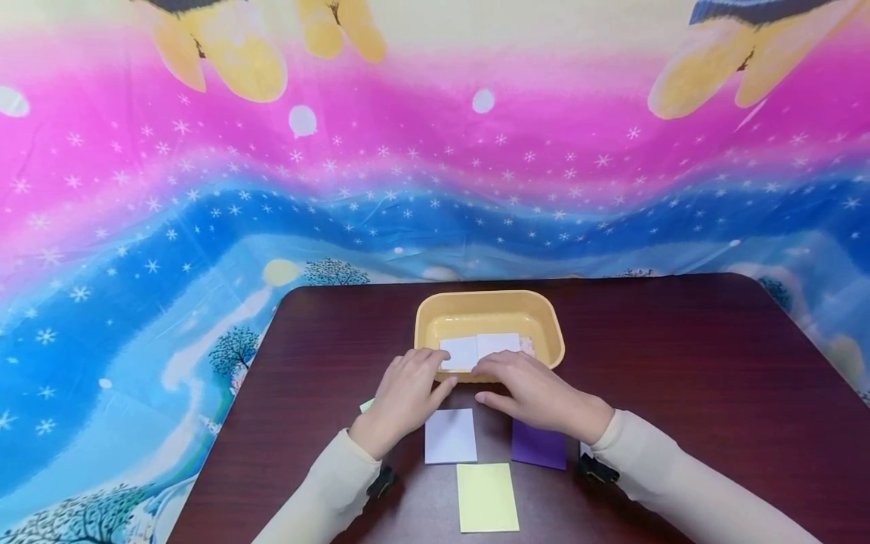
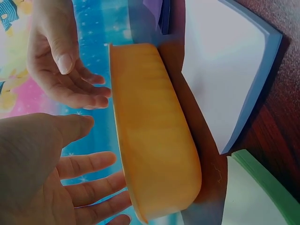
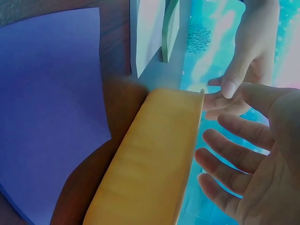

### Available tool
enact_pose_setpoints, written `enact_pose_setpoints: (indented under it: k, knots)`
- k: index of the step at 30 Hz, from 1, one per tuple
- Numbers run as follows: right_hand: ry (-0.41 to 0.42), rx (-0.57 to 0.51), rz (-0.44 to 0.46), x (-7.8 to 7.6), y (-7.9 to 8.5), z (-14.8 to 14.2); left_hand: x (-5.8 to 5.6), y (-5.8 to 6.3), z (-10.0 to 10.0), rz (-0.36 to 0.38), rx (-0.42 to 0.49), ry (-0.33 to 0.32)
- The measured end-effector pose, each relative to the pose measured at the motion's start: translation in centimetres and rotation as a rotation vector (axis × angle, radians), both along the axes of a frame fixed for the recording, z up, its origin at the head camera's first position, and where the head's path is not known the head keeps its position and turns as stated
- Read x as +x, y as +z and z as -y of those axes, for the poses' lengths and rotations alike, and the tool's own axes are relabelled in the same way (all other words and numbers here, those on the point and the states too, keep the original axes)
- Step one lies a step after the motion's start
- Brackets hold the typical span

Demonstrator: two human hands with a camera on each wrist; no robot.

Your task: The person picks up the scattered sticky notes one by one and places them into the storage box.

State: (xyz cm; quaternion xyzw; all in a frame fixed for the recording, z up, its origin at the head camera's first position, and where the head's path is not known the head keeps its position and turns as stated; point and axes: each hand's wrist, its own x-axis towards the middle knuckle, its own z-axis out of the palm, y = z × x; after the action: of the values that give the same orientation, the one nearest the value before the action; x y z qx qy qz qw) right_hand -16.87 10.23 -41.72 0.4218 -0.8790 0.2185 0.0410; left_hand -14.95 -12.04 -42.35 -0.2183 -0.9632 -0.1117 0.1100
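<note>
A yellow plastic tub (image 1: 489,302) stands toward the back of the table, with two pale square paper pads (image 1: 498,344) lying inside. At its near rim on the left is my left hand (image 1: 408,393), fingers reaching over the edge, thumb apart. Beside it my right hand (image 1: 537,389) has its fingers over the near rim too. In the left wrist view the left hand's fingers (image 2: 93,190) are spread and loose, holding nothing. The right hand's fingers (image 3: 229,152) look loosely bent and empty in the right wrist view. Whether fingertips touch the pads is unclear.
Nearer on the dark red table (image 1: 646,340) lie a white-lilac pad (image 1: 451,437), a purple pad (image 1: 539,444) and a pale yellow pad (image 1: 488,497). A green-edged pad (image 2: 262,187) is mostly behind the left hand in the head view. A patterned cloth (image 1: 435,151) hangs behind.
</note>
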Motion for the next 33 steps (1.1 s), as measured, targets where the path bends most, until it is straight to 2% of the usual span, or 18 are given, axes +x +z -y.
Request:
enact_pose_setpoints:
  k: [23,33]
  knots:
    - [0.027,-0.008,-0.021,1.0,0.1,0.4,0.8,0.5,0.8,-0.042,0.009,0.009]
    - [0.036,0.002,-0.023,1.4,0.2,0.6,1.1,0.8,1.3,-0.006,0.005,0.031]
